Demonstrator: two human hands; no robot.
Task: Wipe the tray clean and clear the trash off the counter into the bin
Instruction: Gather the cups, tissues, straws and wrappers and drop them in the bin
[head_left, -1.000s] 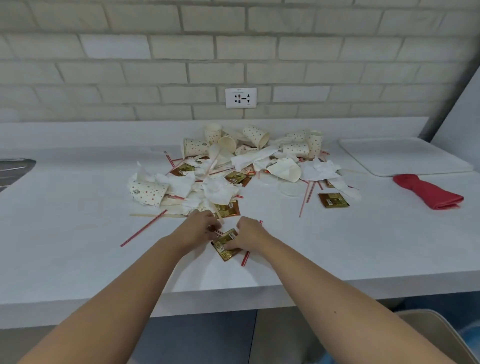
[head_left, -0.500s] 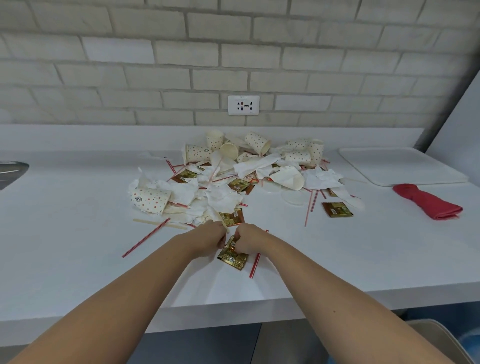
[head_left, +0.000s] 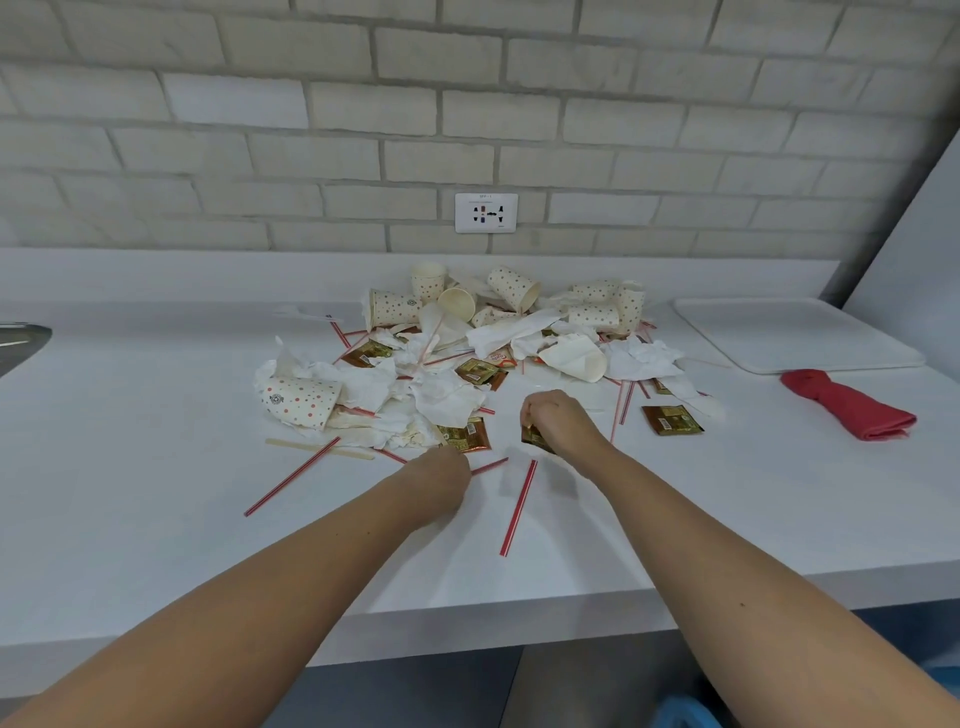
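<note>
A heap of trash (head_left: 467, 353) lies in the middle of the white counter (head_left: 156, 493): dotted paper cups, crumpled napkins, red straws and gold sachets. My right hand (head_left: 558, 418) is raised a little over the counter, shut on a gold sachet (head_left: 535, 435). My left hand (head_left: 447, 475) rests curled at the heap's near edge, its fingers at a red straw (head_left: 488, 466) beside another gold sachet (head_left: 465, 435); whether it grips the straw I cannot tell. The white tray (head_left: 800, 338) lies at the back right. A red cloth (head_left: 847, 405) lies in front of it.
A loose red straw (head_left: 517, 508) lies between my forearms, another red straw (head_left: 293, 475) and a wooden stirrer (head_left: 317, 449) to the left. A single sachet (head_left: 670, 420) lies right of the heap. A sink edge (head_left: 21, 338) shows far left. A brick wall with a socket (head_left: 485, 212) stands behind.
My hands have parted: the right one has lifted the gold sachet up and to the right, the left one has stayed low near the straw. The camera view has tilted down slightly.
</note>
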